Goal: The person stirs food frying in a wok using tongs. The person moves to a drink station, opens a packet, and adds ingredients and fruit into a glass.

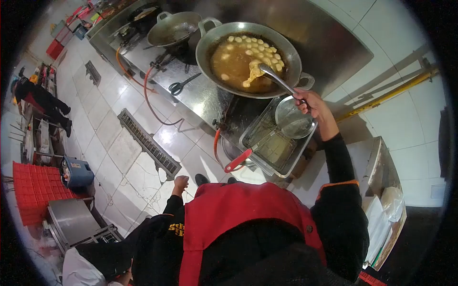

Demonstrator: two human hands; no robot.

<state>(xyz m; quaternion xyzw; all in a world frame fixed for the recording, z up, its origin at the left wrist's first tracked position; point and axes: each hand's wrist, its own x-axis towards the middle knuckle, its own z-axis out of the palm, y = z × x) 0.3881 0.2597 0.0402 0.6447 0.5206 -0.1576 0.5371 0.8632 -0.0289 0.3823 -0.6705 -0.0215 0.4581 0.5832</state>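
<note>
My right hand (309, 102) is closed round the handle of metal tongs (281, 82) that reach into a large two-handled wok (205, 64). At the tips of the tongs is a yellow, battered-looking piece of food (256, 71), low over the brown oil. Several pale round pieces (260, 47) float close together toward the wok's far side, with a few apart at the left. My left hand (180, 185) hangs low over the floor by my side, its fingers curled, nothing visible in them.
Right of the wok, a metal tray (281, 168) carries a red-handled strainer (238, 159). Scissors (183, 85) lie on the steel counter near a second wok (174, 29). Gas hoses (148, 95) hang down the front. Another person (43, 102) stands far left; someone's pale sleeve (81, 267) is close at lower left.
</note>
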